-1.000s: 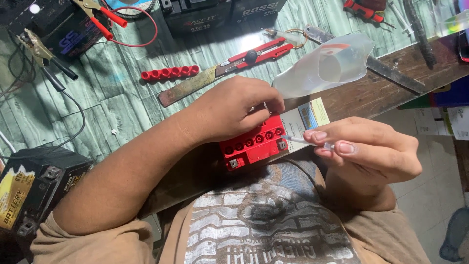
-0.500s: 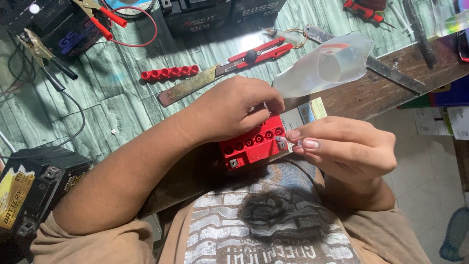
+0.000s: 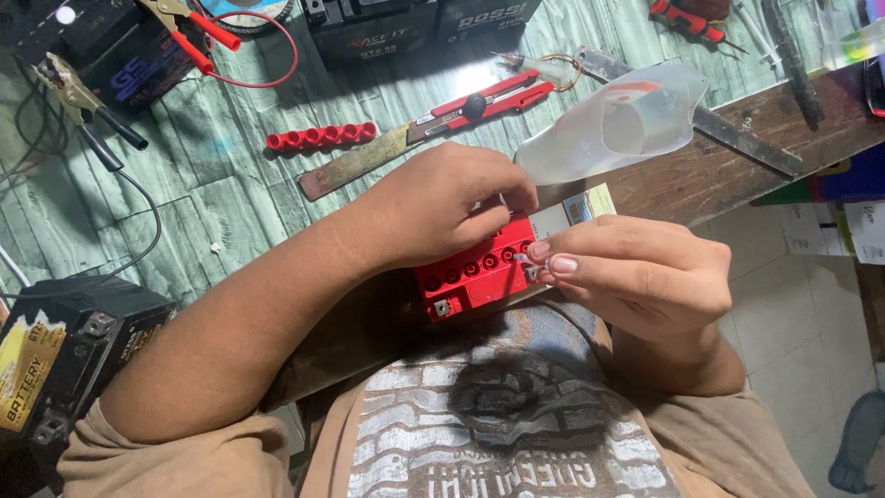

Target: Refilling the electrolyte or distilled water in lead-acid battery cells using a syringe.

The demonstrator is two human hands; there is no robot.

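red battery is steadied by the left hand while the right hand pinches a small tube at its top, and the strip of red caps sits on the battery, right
Not quite: the head view shows the strip of red caps lying on the green bench, apart from the red battery. The left hand steadies it; the right hand pinches the small tube.

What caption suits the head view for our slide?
Left hand steadies a red-topped battery while the right hand pinches a small tube at its corner.

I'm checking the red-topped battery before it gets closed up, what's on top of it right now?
On the red-topped battery: a row of open round filler holes, the left hand gripping its far edge, and the right hand fingertips at its right end. Anything beneath those hands is hidden.
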